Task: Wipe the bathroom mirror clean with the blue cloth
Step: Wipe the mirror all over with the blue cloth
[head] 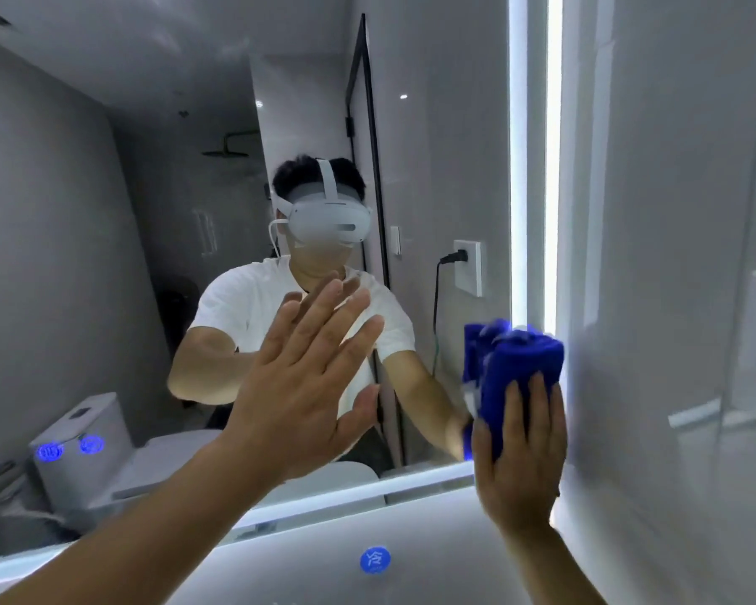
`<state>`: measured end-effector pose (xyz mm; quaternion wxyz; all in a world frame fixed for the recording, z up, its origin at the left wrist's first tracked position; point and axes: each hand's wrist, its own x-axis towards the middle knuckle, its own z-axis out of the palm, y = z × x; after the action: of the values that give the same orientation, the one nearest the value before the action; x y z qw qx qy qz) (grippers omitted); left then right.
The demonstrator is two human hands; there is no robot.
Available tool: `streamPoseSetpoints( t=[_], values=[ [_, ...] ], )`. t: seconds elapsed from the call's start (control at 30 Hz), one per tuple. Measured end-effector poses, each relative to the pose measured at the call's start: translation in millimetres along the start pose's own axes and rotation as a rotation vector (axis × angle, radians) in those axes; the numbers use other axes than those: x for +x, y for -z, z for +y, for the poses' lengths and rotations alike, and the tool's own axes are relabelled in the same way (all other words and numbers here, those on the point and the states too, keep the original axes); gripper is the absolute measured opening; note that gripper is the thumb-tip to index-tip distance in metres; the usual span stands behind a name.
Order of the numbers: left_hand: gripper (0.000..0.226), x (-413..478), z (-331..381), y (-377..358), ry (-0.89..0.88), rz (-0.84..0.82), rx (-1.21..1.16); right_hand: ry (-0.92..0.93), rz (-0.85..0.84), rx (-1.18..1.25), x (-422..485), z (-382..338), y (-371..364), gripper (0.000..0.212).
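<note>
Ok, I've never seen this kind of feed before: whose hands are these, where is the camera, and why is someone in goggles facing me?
There is no machine here, only one picture, taken by a wide-angle camera worn on a person's head. It looks at a bathroom mirror, so the figure in the white headset is the wearer's own reflection. The two bare arms rising from below are the wearer's. The left hand is open, fingers straight, raised in front of the glass; whether it touches I cannot tell. The right hand has its grip on a bunched blue cloth, held at the mirror's lower right corner beside the lit edge strip. The toilet and wall socket appear only as reflections.
</note>
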<state>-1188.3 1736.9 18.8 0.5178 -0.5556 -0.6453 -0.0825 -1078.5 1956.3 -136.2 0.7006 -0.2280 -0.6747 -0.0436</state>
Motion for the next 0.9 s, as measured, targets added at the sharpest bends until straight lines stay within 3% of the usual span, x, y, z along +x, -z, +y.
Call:
streamPoseSetpoints(
  t=[0.2,0.37,0.47,0.57,0.67,0.77,0.9],
  values=[
    [0.058,1.7,-10.2,15.9,0.076,0.082,-0.002,-0.096,0.159,0.032,110.2,-79.6,-10.4,0.046],
    [0.06,2.7,-16.9,31.7,0.101,0.052,0.038,0.386,-0.136,0.028,14.3,-126.7,-21.4,0.059],
    [0.06,-1.6,-19.2,41.4,0.103,0.039,0.045,0.679,-0.245,0.024,-47.5,-100.2,-17.0,0.059],
    [0.061,-6.5,-24.3,50.8,0.097,0.03,0.058,0.79,-0.28,-0.041,-59.7,-57.0,-8.3,0.057],
    [0.062,-9.1,-25.8,53.7,0.104,0.015,0.055,0.672,-0.271,-0.045,-50.7,-21.1,1.4,0.06],
    [0.062,-4.7,-19.6,51.0,0.096,0.015,0.036,0.347,-0.236,0.017,-23.7,-4.9,8.9,0.05],
    [0.061,2.1,-16.6,49.3,0.077,0.024,0.026,-0.02,-0.049,0.085,32.5,-22.1,6.7,0.05]
  ],
)
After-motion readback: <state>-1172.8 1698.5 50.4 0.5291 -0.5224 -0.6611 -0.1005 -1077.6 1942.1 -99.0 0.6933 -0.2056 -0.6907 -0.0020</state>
